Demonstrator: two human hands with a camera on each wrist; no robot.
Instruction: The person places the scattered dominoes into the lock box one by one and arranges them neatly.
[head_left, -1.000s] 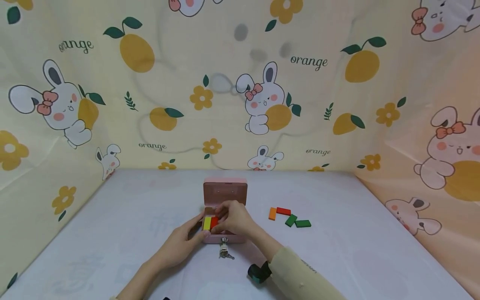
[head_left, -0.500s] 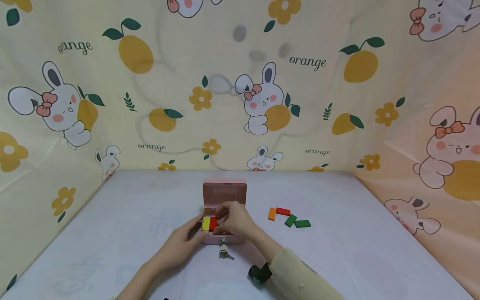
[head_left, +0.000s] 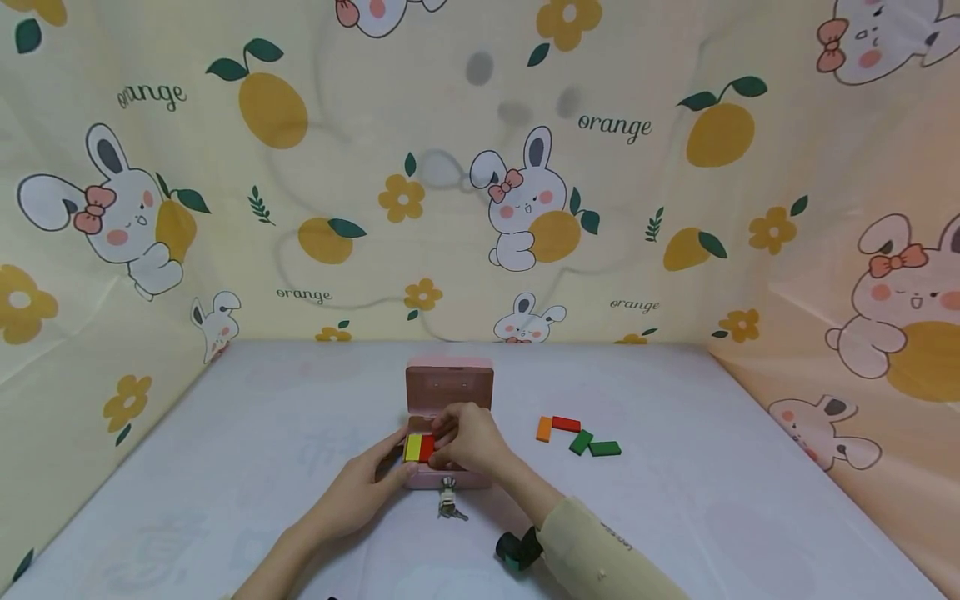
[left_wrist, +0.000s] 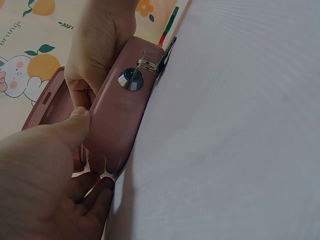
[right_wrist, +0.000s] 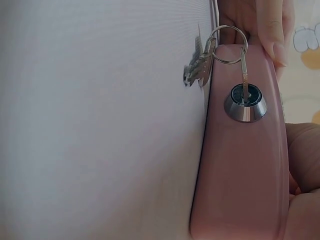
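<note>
A pink cash box [head_left: 450,478] stands on the table with its lid [head_left: 450,388] raised. My left hand [head_left: 363,492] holds its left side; in the left wrist view the thumb lies at the rim and the fingers are at the lower corner. Inside, a yellow block [head_left: 412,447] and a red block [head_left: 427,448] lie side by side at the left. My right hand [head_left: 471,439] reaches into the box, thumb and fingers curled at the red block's right side, partly hiding it. A key sits in the front lock [right_wrist: 246,102], with more keys [right_wrist: 201,65] on its ring.
Right of the box lie an orange block [head_left: 543,428], a red block [head_left: 566,423] and two green blocks, one [head_left: 581,442] slanted and one [head_left: 605,448] lying crosswise. A dark wrist device [head_left: 517,550] is by the right sleeve. A patterned curtain [head_left: 480,208] stands behind.
The red block in the box has shifted slightly left and lies squarer against the yellow one. Both hands stay in almost the same place.
</note>
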